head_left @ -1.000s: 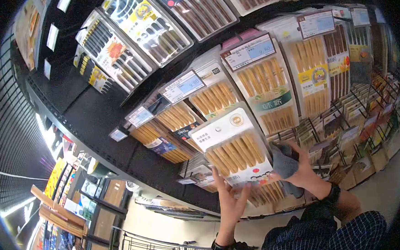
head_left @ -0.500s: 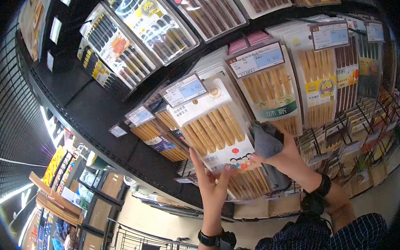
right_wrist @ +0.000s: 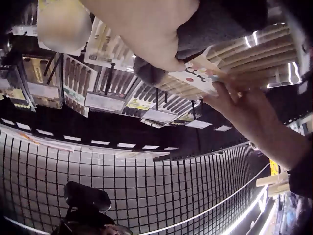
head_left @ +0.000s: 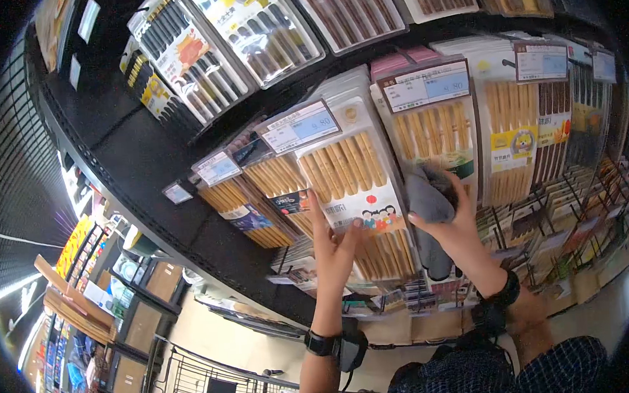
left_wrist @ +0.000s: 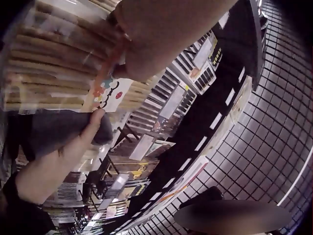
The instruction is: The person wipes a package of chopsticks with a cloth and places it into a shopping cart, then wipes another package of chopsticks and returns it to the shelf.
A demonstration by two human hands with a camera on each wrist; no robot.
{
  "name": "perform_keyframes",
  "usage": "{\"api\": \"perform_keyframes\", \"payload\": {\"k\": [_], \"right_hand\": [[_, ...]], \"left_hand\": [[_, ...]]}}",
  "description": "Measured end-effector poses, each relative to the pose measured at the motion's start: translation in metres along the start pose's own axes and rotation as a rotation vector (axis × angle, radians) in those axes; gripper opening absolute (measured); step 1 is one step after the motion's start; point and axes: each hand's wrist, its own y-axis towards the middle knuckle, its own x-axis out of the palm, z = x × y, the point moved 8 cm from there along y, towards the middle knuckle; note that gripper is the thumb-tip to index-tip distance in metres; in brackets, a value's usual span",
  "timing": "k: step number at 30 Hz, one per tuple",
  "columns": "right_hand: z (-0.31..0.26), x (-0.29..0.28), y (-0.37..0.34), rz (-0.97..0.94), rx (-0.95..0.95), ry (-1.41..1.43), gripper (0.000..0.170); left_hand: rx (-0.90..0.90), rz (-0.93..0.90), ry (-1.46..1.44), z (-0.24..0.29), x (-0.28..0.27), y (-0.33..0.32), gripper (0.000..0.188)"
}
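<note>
Black store shelving (head_left: 121,154) backs a pale chopstick pack (head_left: 365,193), its eleven-o'clock corner behind a price tag (head_left: 301,127). At its seven o'clock, the left hand (head_left: 331,252) pinches it; at four, the right hand (head_left: 462,229) grips a grey fabric item (head_left: 427,197) just beside it.

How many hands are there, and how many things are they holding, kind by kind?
Hands: 2, left hand and right hand
Chopstick pack in the left hand: 1
Grey item in the right hand, perhaps cloth: 1
Total: 4
</note>
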Motion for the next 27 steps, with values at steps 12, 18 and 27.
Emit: {"api": "perform_keyframes", "payload": {"k": [12,18,27], "right_hand": [[0.03,-0.025,-0.069,-0.088,0.16,-0.189,0.088],[0.036,0.107,-0.132,-0.53,0.356,-0.105,0.086],[0.002,0.336,-0.296,-1.275,0.268,-0.005,0.067]], "left_hand": [[0.082,0.142,0.434,-0.04,-0.047,-0.031,0.068],[-0.338,0.255,0.337,-0.064,-0.184,-0.181,0.058],[-1.462,0.371,0.484,-0.083,-0.307,-0.618,0.043]]}}
